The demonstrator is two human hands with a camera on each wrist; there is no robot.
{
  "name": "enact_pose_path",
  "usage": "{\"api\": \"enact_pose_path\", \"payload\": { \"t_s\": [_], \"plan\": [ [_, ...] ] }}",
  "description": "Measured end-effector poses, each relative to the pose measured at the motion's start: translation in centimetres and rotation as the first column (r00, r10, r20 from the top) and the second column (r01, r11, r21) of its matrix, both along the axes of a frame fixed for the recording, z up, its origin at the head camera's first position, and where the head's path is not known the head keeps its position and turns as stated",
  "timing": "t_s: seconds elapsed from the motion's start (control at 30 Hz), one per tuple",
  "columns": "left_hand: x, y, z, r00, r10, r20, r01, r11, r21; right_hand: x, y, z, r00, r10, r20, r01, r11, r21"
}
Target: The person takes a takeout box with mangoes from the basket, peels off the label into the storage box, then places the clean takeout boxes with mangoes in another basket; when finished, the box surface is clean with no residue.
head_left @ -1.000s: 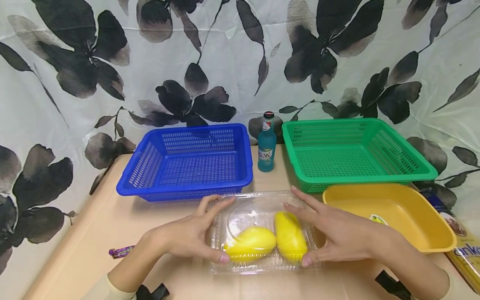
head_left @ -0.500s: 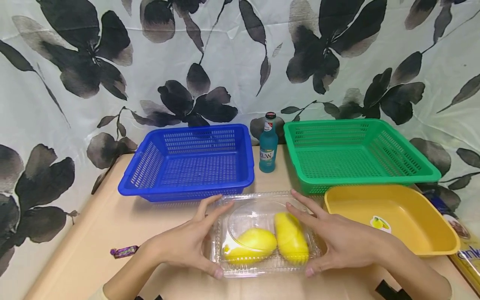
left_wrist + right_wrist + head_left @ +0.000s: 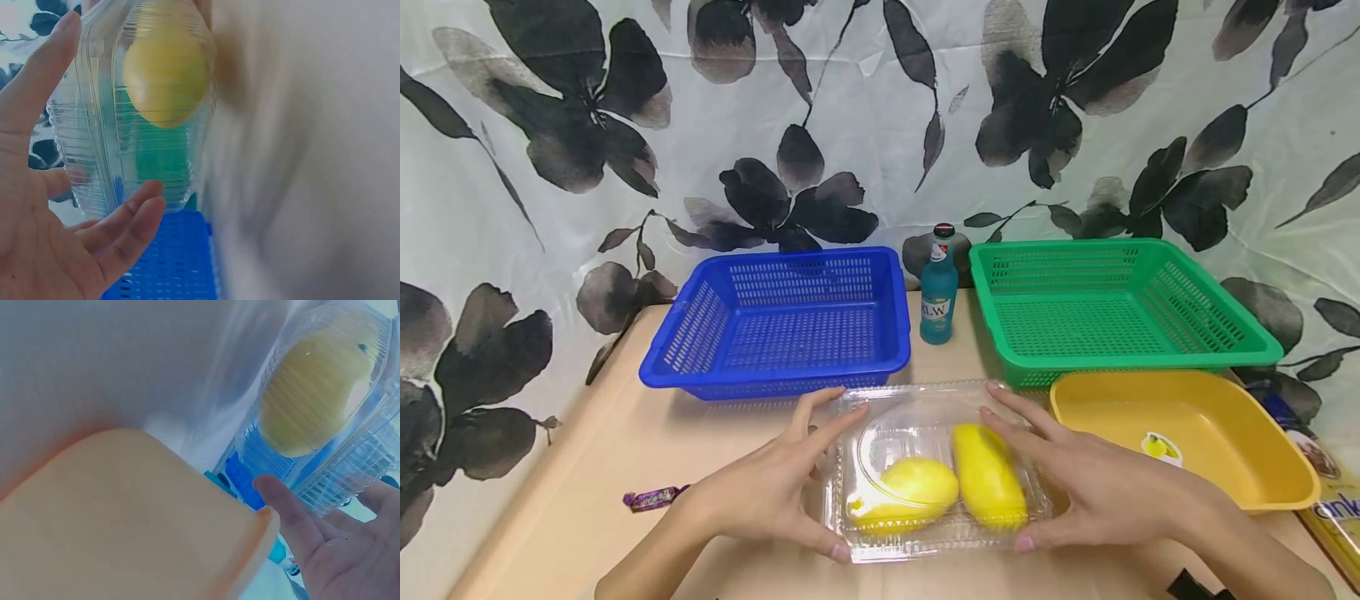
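Observation:
A clear plastic clamshell container [image 3: 910, 404] lies closed on the table, nearest the person. Two yellow mangoes show through its lid: the left mango [image 3: 917, 487] lies slantwise, the right mango [image 3: 988, 475] more lengthwise. Along the container's left side the left hand [image 3: 775, 483] spreads its fingers, thumb at the front corner and fingertips at the back corner. The right hand [image 3: 1097, 483] mirrors it on the right side, thumb near the front corner. In the left wrist view the left hand's fingers [image 3: 134, 234] are extended beside the ribbed wall; the right wrist view shows the right hand likewise.
Behind stand a blue basket [image 3: 797, 333], a blue-green bottle [image 3: 937, 292] and a green basket [image 3: 1120, 317]. A yellow tub [image 3: 1195, 417] with a fruit sticker sits right of the right hand, a yellow packet [image 3: 1333, 508] beyond it. A purple-wrapped candy [image 3: 651, 498] lies left.
The container has shifted slightly toward the person and to the right, turning a little, with both hands alongside it. Its lid stays closed.

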State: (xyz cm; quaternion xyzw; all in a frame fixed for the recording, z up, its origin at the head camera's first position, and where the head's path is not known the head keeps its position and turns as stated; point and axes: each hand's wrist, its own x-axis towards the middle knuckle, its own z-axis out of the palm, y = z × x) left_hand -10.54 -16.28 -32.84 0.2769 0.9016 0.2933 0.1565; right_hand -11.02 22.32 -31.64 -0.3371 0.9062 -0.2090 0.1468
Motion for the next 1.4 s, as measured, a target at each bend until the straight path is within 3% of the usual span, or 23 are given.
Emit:
{"api": "enact_pose_path", "payload": {
  "t_s": [0.23, 0.47, 0.77, 1.0, 1.17, 1.27, 1.4],
  "plan": [
    [0.5, 0.5, 1.3, 1.000, 0.010, -0.004, -0.010, 0.999, 0.034, 0.8, 0.6, 1.4, 0.999, -0.032, -0.044, 0.032, 0.999, 0.000],
    [0.7, 0.8, 1.7, 0.993, 0.013, -0.117, -0.001, 0.995, 0.097, 1.2, 1.1, 3.3, 0.985, -0.029, -0.167, 0.036, 0.999, 0.035],
    [-0.4, 2.2, 2.2, 0.977, 0.014, -0.214, 0.026, 0.983, 0.181, 1.4, 2.1, 4.1, 0.956, -0.077, -0.284, 0.083, 0.996, 0.010],
    [-1.1, 3.2, 2.0, 0.938, -0.013, -0.346, 0.097, 0.969, 0.226, 1.0, 2.8, 4.0, 0.919, -0.095, -0.384, 0.091, 0.995, -0.028],
    [-1.8, 4.4, 1.9, 0.932, -0.020, -0.361, 0.119, 0.959, 0.255, 0.4, 3.7, 4.6, 0.880, -0.083, -0.468, 0.056, 0.996, -0.073],
    [-2.2, 5.1, 2.0, 0.925, -0.014, -0.379, 0.126, 0.954, 0.272, 0.0, 4.3, 5.3, 0.882, -0.094, -0.462, 0.053, 0.994, -0.100],
    [-3.0, 6.2, 2.4, 0.900, -0.008, -0.435, 0.147, 0.947, 0.286, -0.6, 5.3, 6.2, 0.881, -0.124, -0.456, 0.085, 0.991, -0.106]
  ]
}}
